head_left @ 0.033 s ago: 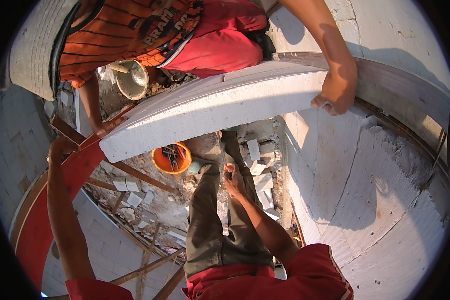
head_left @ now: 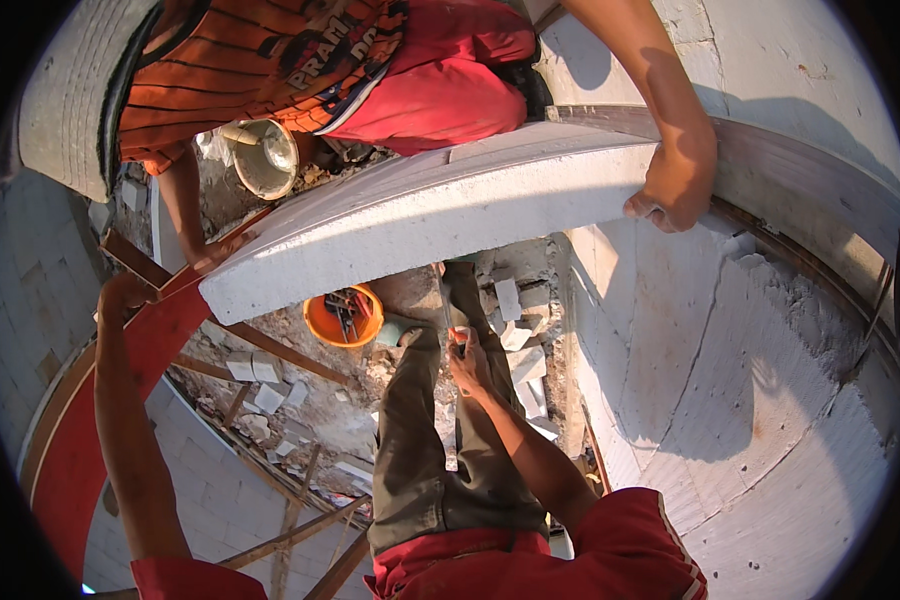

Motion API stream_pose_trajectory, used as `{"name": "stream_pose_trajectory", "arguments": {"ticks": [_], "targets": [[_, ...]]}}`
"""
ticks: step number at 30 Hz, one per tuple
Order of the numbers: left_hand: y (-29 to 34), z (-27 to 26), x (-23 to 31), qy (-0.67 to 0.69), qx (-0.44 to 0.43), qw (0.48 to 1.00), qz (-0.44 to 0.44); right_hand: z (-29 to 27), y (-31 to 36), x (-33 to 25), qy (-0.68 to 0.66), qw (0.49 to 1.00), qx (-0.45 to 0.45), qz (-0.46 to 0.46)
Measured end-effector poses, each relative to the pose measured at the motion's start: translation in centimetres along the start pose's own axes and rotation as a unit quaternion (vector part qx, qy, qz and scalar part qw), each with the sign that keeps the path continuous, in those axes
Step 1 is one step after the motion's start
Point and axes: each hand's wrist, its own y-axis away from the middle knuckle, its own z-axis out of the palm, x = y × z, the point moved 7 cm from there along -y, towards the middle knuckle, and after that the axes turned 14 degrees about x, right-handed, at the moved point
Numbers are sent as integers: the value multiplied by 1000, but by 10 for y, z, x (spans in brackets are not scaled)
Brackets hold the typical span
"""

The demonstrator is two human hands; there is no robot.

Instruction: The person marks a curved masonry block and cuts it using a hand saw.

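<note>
A long pale concrete panel [head_left: 420, 215] spans the view in front of me. Below its near edge, my right hand [head_left: 468, 362] is closed around an orange-handled saw-like tool [head_left: 454, 334]. Its thin blade shows nearly edge-on and points up toward the panel; whether it touches cannot be seen. At far left, my left hand [head_left: 126, 296] grips the upper end of a red board [head_left: 110, 420], near the panel's left end. A co-worker's hand [head_left: 675, 190] holds the panel's right end. That person's other hand [head_left: 218, 252] rests by its left end.
An orange bucket [head_left: 343, 316] of tools stands near my feet. A pale bucket [head_left: 264, 160] sits beyond the panel by the co-worker. Broken blocks [head_left: 268, 399] and rubble litter the ground. Wooden braces [head_left: 290, 540] cross at lower left; a pale block wall [head_left: 690, 340] rises at right.
</note>
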Motion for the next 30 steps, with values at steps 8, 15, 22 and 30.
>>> {"name": "stream_pose_trajectory", "arguments": {"ticks": [8, 15, 22, 30], "targets": [[37, -10, 15, -7, -20, 999, -44, -1, 5, 6, -121, 967, -89, 204], [13, -33, 47, 13, 19, 999, 47, 48, 22, 160, -62, 988, -110, 88], [43, -21, 3, -26, -22, 999, -19, 3, 1, -8, 66, 992, -71, 83], [29, -21, 33, 15, -30, 999, -42, -2, -6, 50, -54, 985, -65, 149]]}}
